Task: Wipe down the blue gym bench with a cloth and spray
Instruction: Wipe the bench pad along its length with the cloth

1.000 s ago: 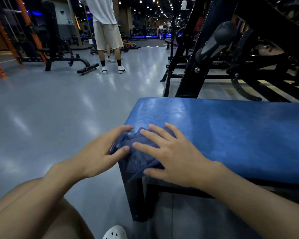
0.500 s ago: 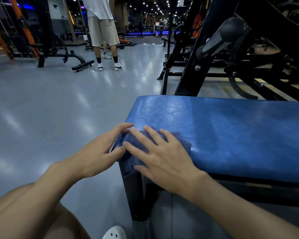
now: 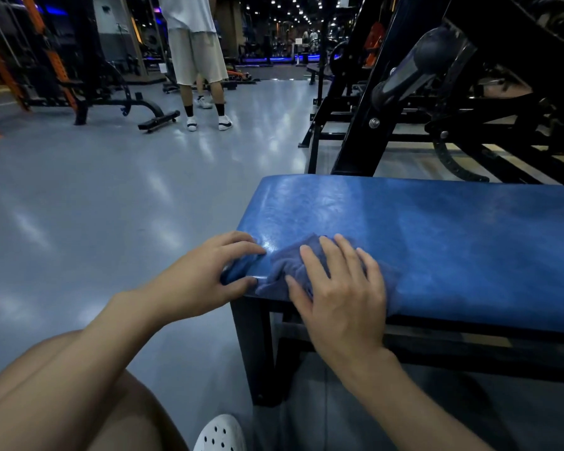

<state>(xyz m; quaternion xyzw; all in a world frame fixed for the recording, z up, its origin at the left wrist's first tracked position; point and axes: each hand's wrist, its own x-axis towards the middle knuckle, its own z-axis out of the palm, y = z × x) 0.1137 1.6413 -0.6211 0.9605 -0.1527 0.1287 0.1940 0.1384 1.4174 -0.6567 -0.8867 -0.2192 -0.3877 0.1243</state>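
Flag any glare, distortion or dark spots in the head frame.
Head view: ceiling lights streak glare across the floor and the bench beside the left hand; wide-angle bends the edges; black machine behind is underexposed; right hand and cloth are sharp.

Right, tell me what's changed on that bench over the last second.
The right hand, flat on the cloth, has slid it rightward along the blue bench, away from the end corner. The left hand has come off the cloth and now holds that corner. Unchanged: the right hand presses the cloth with straight fingers, and the bench has not moved.
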